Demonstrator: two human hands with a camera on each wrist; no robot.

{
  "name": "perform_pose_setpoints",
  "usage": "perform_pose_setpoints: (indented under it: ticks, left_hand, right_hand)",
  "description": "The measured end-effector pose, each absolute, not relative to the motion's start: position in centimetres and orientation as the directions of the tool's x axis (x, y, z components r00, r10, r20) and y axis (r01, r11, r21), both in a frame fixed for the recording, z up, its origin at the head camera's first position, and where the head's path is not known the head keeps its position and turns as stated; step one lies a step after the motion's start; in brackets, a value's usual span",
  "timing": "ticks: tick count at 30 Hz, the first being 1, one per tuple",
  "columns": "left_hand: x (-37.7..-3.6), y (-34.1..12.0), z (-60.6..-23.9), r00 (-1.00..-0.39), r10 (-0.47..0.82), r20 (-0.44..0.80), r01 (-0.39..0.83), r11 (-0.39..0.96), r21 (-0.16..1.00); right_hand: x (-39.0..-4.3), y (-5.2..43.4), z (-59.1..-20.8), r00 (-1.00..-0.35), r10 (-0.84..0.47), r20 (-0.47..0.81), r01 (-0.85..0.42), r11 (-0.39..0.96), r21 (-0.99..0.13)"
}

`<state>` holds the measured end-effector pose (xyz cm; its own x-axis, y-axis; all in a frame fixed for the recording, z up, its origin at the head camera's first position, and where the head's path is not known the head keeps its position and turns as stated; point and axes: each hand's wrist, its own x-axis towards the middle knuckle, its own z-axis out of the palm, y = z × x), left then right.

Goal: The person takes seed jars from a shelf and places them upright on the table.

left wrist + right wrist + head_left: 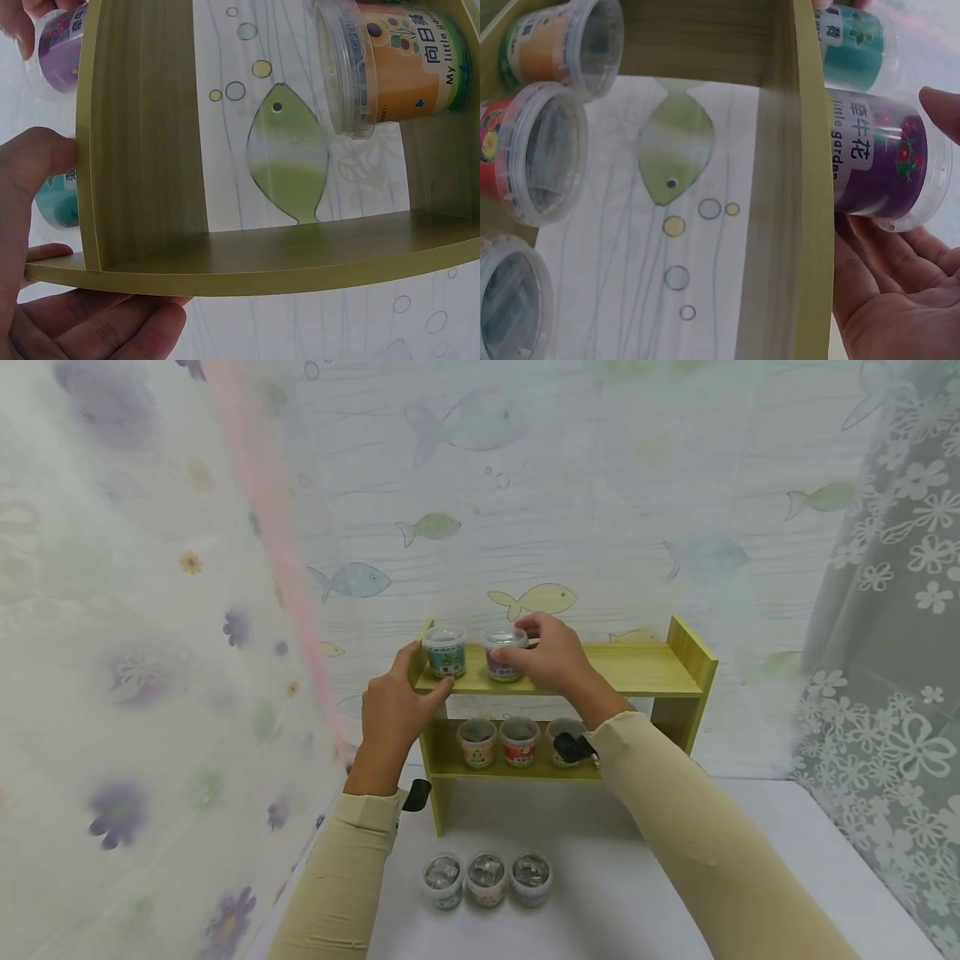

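the left hand (393, 710) grips the left end of the wooden shelf (645, 672), thumb on the top board's front edge, fingers curled under it. just right of that thumb the green cup (445, 652) stands upright near the top board's left end. touching beside it, the purple cup (504, 656) stands on the same board, the right hand (551, 653) curled round it. rightward the top board lies bare to its raised end panel. three cups (487, 878) sit on the white table (787, 843) below.
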<state>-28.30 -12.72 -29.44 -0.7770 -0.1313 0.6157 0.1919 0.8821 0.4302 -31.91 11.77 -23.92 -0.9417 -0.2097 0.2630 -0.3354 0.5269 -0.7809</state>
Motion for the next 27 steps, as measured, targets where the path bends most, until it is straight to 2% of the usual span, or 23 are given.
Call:
perform_pose_setpoints:
  ticks: [22,27]
  left_hand:
    - [-28.5,-12.7,-29.7,-0.766,-0.130,0.629,0.197,0.884,0.423]
    - [-28.4,-12.8,-29.6,-0.759,-0.130,0.638,0.200,0.886,0.418]
  right_hand:
    - [-31.3,13.1,-23.7,-0.946,-0.229,0.229,-0.319,0.545,-0.775]
    - [-31.4,13.0,-23.5,-0.933,-0.272,0.235,-0.352,0.562,-0.749]
